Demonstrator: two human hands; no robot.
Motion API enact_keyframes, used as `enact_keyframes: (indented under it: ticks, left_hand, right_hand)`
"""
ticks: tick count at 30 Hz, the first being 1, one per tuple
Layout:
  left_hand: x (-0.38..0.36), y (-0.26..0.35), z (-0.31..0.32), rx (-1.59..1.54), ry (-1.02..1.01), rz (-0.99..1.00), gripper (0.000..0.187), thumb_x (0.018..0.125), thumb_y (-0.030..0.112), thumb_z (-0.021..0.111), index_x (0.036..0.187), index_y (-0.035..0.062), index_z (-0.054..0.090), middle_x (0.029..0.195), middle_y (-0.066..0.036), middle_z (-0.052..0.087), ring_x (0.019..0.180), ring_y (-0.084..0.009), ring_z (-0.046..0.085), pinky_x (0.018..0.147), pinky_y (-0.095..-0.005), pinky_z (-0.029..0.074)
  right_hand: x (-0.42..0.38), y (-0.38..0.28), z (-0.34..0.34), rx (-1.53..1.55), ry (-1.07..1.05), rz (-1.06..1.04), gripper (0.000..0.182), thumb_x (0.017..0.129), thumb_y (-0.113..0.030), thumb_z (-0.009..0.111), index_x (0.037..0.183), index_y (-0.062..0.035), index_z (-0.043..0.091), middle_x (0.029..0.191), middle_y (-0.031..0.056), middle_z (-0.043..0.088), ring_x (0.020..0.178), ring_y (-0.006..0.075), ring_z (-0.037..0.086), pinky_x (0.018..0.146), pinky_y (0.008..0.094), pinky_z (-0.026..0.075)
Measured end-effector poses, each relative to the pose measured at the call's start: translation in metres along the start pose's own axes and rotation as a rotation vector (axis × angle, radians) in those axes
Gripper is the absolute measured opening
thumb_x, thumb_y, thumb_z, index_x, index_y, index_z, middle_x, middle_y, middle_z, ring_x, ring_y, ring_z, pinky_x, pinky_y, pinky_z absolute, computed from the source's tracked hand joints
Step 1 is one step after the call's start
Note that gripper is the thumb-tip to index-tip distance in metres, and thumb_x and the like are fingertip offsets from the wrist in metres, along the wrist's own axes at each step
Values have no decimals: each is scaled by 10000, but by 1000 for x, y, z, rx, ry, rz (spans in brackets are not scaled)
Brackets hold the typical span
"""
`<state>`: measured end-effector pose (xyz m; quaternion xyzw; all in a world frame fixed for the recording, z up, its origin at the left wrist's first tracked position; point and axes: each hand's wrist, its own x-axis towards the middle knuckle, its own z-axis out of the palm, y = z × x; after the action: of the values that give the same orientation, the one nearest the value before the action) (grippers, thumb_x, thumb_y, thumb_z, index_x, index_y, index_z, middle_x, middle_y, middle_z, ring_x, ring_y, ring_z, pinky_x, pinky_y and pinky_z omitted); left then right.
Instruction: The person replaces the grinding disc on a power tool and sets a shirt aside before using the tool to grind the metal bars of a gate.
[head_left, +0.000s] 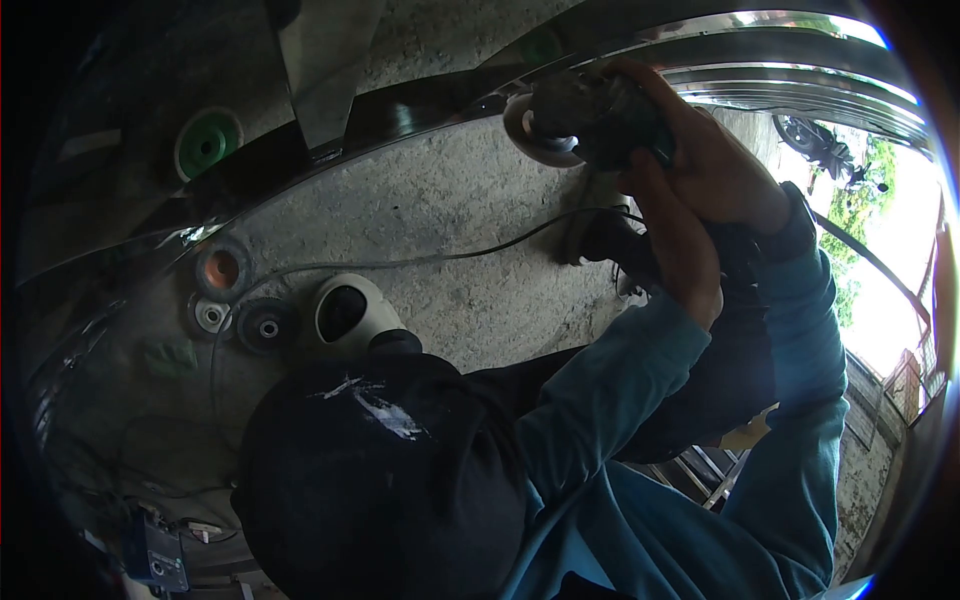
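We see two bare hands clamped together on a dark, handheld angle grinder (pixel 625 125) at one o'clock. Our right hand (pixel 725 165) wraps the far side; our left hand (pixel 680 225) closes on the near side. The grinder's pale round disc (pixel 540 135) is at the edge of a long, dark, glossy metal strip (pixel 405 115); we cannot tell whether they touch. The step in hand looks like steadying the tool at that edge, and its next adjustment would call for a firm double grip and a controlled disc angle.

A thin black cable (pixel 450 259) crosses the rough grey concrete floor (pixel 420 200) towards nine o'clock. There, an orange-centred round disc (pixel 221 269), a small pale ringed disc (pixel 212 315) and a black wheel-shaped disc (pixel 267 327) sit close together. At ten o'clock, past the strip, is a green round disc (pixel 208 145).

As for containers, a blue-grey box-shaped object (pixel 160 560) lies at eight o'clock; we cannot see whether it holds anything.
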<state>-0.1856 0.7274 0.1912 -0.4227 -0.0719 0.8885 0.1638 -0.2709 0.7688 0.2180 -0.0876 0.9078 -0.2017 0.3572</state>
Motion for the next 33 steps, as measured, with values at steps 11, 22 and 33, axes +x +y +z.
enact_keyframes:
  ticks: [11,22,33]
  left_hand:
    - [2,1,-1,17,-26,-24,802,1027,656,354,1569,75,243,1519,-97,405,1392,-195,432,1140,-320,369]
    - [2,1,2,32,11,-14,799,1026,655,366,1560,70,261,1505,-97,423,1371,-193,459,1125,-314,381]
    - [5,-3,-2,56,-1,-35,860,1003,691,384,1562,49,260,1518,-107,418,1390,-209,446,1135,-328,374]
  right_hand:
    - [1,2,0,-9,29,-9,890,792,-99,780,1548,-101,311,1243,197,642,1148,300,649,968,401,516]
    - [4,5,3,25,56,-52,926,762,-164,798,1547,-77,316,1191,213,665,1067,305,687,907,391,544]
    - [4,1,0,-29,50,-30,947,755,-185,813,1546,-65,306,1195,225,669,1082,324,685,918,397,539]
